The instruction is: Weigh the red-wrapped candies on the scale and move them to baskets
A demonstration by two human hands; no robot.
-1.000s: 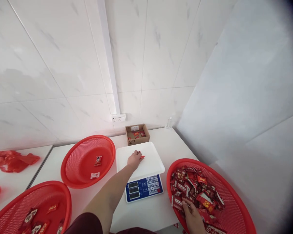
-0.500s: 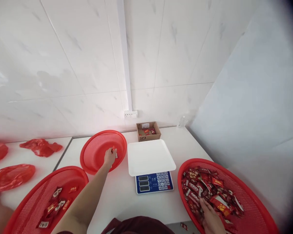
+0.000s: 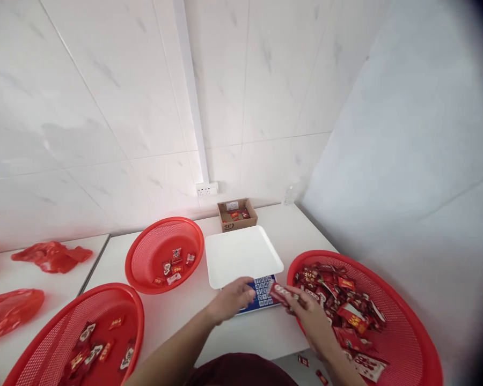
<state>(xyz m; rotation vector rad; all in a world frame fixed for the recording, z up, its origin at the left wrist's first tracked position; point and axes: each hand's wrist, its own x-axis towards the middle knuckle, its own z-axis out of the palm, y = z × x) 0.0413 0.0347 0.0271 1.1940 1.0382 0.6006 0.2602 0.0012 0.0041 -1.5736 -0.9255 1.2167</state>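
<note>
My right hand is closed around a dark red wrapped snack packet, held up beside the rim of the right red basket. Across from it is my left hand, fingers loosely bent and apart, with nothing visible in it. That hand hangs in front of the blue scale and covers part of its panel. A white tray on top of the scale has nothing on it. Many red packets fill the right basket. In the far red basket lie several small packets.
At the near left stands another red basket with several packets. A cardboard box and a clear bottle stand by the wall. Red plastic bags lie on the left table. Two packets are below the table edge.
My left hand has left the far basket, where more packets now show, and moved right to the scale. My right hand has risen out of the right basket with a packet. The view has shifted.
</note>
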